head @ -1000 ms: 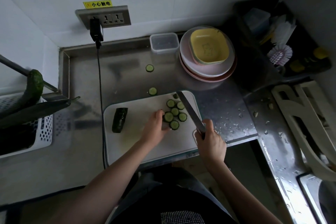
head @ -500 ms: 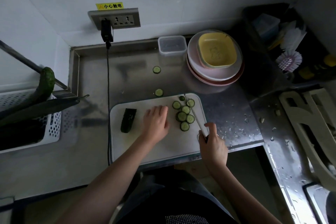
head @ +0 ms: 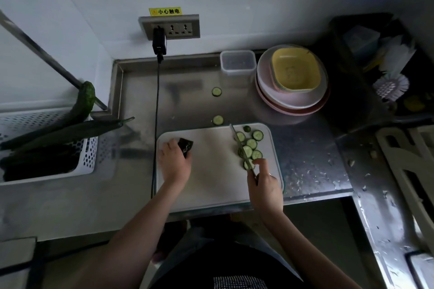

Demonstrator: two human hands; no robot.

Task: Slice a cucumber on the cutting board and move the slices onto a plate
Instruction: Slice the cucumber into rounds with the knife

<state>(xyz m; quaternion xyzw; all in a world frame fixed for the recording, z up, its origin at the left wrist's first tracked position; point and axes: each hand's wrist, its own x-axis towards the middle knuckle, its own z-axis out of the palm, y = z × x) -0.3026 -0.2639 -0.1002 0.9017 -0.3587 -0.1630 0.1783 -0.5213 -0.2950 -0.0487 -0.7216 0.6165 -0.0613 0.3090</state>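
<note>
A white cutting board (head: 211, 171) lies on the steel counter. My left hand (head: 173, 162) rests at the board's left end with its fingers on a dark cucumber piece (head: 186, 146). My right hand (head: 264, 183) grips a knife (head: 239, 143) whose blade lies over several cucumber slices (head: 251, 144) on the board's right side. Two stray slices (head: 218, 119) sit on the counter beyond the board. A stack of plates with a yellow dish on top (head: 293, 77) stands at the back right.
A clear plastic box (head: 237, 62) stands beside the plates. A black cable (head: 156, 110) hangs from the wall socket (head: 169, 27) past the board's left edge. A white basket (head: 47, 145) with whole cucumbers sits left. A dish rack (head: 385, 63) stands at the right.
My left hand has moved left across the board from the slices to the cucumber piece. The knife has swung left and now lies over the slices.
</note>
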